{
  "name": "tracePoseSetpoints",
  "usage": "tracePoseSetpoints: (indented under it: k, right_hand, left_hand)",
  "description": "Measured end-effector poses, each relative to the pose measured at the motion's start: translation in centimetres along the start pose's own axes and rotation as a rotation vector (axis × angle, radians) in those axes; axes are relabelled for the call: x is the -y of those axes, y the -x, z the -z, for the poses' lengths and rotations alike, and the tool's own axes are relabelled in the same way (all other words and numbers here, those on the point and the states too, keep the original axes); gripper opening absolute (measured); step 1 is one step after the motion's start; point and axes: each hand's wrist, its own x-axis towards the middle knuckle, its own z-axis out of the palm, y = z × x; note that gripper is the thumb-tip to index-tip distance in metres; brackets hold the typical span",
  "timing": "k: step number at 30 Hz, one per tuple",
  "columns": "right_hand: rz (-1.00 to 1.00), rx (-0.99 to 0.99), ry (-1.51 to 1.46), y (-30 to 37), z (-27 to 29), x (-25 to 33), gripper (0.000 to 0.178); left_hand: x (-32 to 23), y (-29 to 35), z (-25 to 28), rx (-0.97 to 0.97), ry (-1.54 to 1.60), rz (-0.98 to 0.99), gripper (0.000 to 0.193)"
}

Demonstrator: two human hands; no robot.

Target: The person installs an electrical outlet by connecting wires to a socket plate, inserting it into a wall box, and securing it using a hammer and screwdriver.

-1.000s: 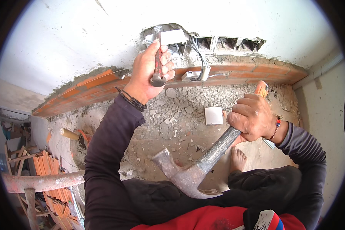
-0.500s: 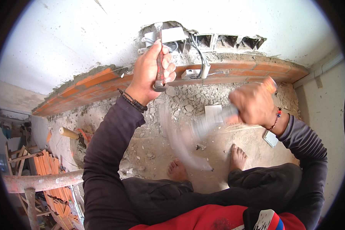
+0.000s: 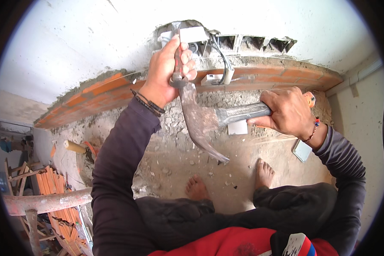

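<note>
My left hand is wrapped round a worn reddish chisel, its tip up against the broken plaster beside a white electrical box in the wall. In my right hand is a claw hammer, gripped by its dark handle with an orange end. The hammer's striking face is right at the chisel's lower end, close to or touching it; its claw points down toward my feet. Grey cables run from the wall cavity to a second white box on the brick ledge.
Exposed orange bricks line the wall's base, with hollow openings above them. Rubble covers the floor there. A white plate and a pale flat box lie nearby. At the left are a rusty pole and stacked bricks.
The hammer, blurred and lower before, has swung up to the chisel's end with my right hand. My left hand keeps its hold on the chisel, nearly in place.
</note>
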Motion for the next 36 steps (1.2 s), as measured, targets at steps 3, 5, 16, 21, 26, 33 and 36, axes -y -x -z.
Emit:
tracePoseSetpoints:
  k: [3, 5, 16, 21, 26, 33, 36]
  right_hand:
    - [0.107, -0.009, -0.097, 0.9, 0.4, 0.7, 0.062]
    - [0.220, -0.074, -0.136, 0.9, 0.6, 0.8, 0.061]
    - [0.338, -0.058, -0.123, -0.2, 0.6, 0.8, 0.062]
    - [0.038, -0.022, -0.030, -0.3, -0.3, -0.6, 0.065]
    - [0.215, 0.040, -0.228, 2.5, -2.3, -0.2, 0.060]
    - [0.071, 0.500, -0.220, 9.7, -10.2, 0.1, 0.051]
    - [0.024, 0.615, -0.244, 12.4, -13.6, -0.9, 0.047]
  left_hand:
    - [0.5, 0.5, -0.5, -0.065, 0.002, 0.014, 0.029]
    - [0.6, 1.0, -0.6, -0.024, -0.003, -0.003, 0.028]
    - [0.3, 1.0, -0.7, -0.020, 0.042, -0.023, 0.024]
    - [-1.3, 0.3, -0.2, 0.002, 0.097, 0.014, 0.024]
    - [0.6, 3.3, -0.4, -0.049, -0.160, -0.001, 0.026]
    - [8.8, 10.4, 7.3, -0.036, -1.320, -0.150, 0.034]
    - [13.2, 15.1, 12.6, 0.053, -1.579, -0.059, 0.032]
